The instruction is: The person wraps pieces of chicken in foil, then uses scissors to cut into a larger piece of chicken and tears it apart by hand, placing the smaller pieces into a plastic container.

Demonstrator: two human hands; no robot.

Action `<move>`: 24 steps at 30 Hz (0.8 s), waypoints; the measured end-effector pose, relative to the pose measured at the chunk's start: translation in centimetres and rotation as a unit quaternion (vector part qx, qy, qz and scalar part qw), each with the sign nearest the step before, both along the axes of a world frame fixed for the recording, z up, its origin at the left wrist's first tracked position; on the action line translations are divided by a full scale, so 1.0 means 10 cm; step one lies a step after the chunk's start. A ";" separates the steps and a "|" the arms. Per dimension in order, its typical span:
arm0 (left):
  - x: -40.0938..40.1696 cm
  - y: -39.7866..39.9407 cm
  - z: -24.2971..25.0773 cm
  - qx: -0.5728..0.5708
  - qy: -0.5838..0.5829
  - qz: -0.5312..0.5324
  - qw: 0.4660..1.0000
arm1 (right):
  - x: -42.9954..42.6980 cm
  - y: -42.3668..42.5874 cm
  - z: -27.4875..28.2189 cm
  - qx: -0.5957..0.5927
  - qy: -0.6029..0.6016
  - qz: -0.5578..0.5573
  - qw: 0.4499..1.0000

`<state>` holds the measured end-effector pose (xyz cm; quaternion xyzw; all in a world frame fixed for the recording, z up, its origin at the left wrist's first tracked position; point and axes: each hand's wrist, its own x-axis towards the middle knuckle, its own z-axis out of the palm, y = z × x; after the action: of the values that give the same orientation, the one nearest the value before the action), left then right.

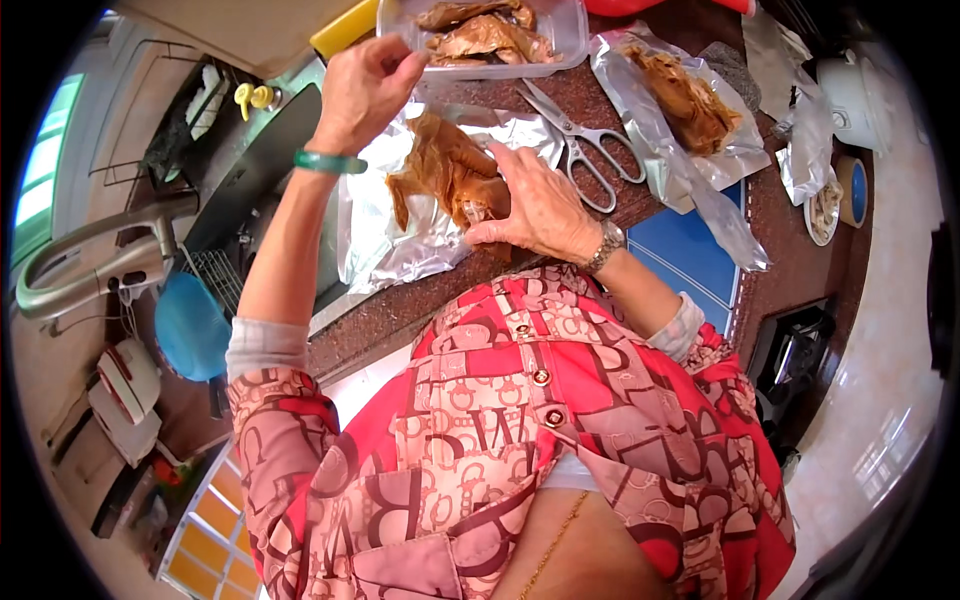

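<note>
A piece of browned cooked poultry (pixel 450 165) lies on crumpled aluminium foil (pixel 367 247) at the counter's front. My right hand (pixel 544 202) rests against its right end, thumb and fingers spread around the meat. Above the foil, near the container's lower left corner, my left hand (pixel 371 86) is raised with bent fingers; whether anything small is between them is hidden. More browned poultry pieces (pixel 487 37) lie in a clear plastic container (pixel 480 71). Kitchen scissors (pixel 581 139) with grey handles lie right of the foil. Another browned poultry piece (pixel 682 101) sits on separate foil (pixel 649 161) farther right.
A sink (pixel 274 142) with a pull-out faucet (pixel 97 262) is at the left, beside a blue bowl (pixel 191 326). A white dish (pixel 823 214) and a roll of tape (pixel 853 191) stand at the right, above a cooktop (pixel 799 352). A yellow object (pixel 345 28) touches the container's left side.
</note>
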<state>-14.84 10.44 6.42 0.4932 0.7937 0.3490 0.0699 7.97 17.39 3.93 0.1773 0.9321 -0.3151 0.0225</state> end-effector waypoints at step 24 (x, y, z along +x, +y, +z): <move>0.94 -0.54 -0.41 0.166 -0.543 0.129 0.813 | -0.56 0.23 0.15 -0.044 0.123 0.035 0.991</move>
<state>-5.46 5.06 2.30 0.1206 0.6133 0.6922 0.3609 2.37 19.69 5.40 0.1032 0.9184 -0.3747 -0.0738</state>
